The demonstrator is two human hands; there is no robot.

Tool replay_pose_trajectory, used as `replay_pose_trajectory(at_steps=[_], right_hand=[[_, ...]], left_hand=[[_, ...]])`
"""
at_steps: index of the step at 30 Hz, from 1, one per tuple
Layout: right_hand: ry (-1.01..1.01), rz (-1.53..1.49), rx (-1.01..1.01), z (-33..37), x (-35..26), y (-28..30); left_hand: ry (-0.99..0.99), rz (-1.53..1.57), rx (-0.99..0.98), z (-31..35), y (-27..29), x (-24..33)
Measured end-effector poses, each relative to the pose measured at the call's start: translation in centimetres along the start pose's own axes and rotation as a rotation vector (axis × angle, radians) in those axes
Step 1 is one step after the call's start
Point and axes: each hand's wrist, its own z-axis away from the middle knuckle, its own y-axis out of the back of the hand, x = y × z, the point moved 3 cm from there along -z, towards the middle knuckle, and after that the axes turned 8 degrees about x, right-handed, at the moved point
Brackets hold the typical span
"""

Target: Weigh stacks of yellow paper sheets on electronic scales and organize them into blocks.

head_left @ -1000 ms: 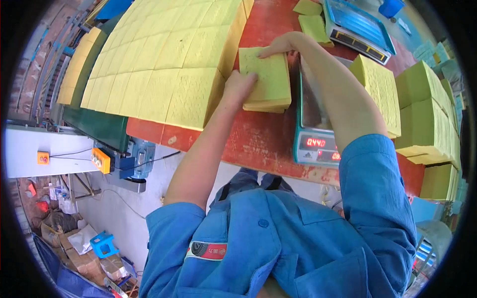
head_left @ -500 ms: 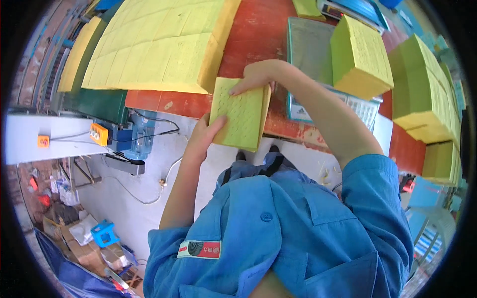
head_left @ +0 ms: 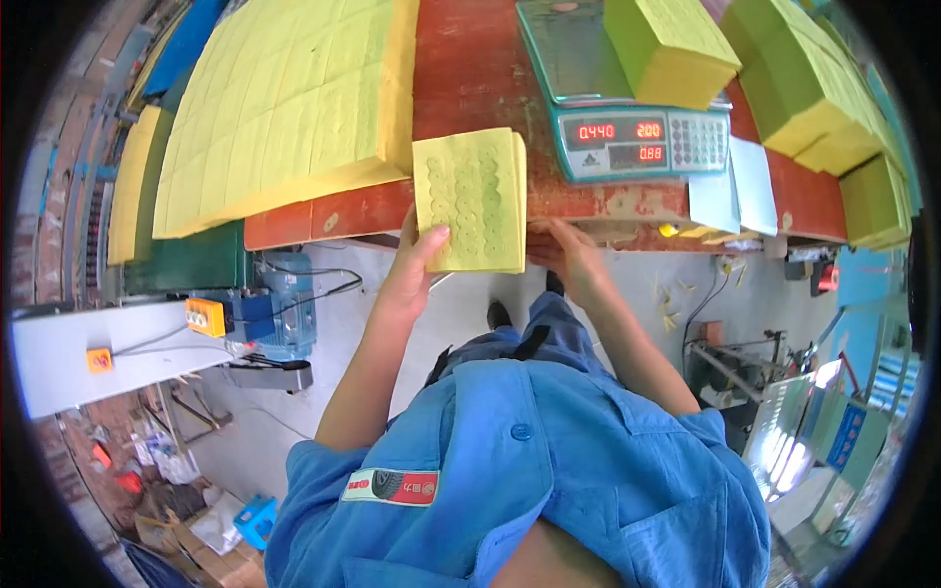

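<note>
Paper stack is in the air by the near edge of the red table, between the big yellow block and the scale. Left hand grips its lower left side, thumb on the embossed face, fingers behind, probably to keep the sheets together. Right hand is at the lower right edge, fingers loosely bent; can't tell if they touch or grip. Long axis runs away from the body, embossed rows along it, patterned face toward the camera. Another stack sits on the scale, presumably for weighing.
</note>
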Motion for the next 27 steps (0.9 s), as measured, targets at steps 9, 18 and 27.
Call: replay_pose_trajectory(at_steps=[9, 18, 27], right_hand=[[0.080, -0.134, -0.144, 2.6, -2.0, -2.4], [0.516, 0.542, -0.065, 1.5, -11.9, -7.3], [0.582, 0.865, 0.074, -1.0, -11.4, -6.4]], left_hand=[[0.133, -0.107, -0.157, 2.3, -0.1, 0.4], [-0.082, -0.506, 0.217, -4.1, 2.0, 0.8], [-0.293, -0.565, -0.016, -3.6, 2.6, 1.9]])
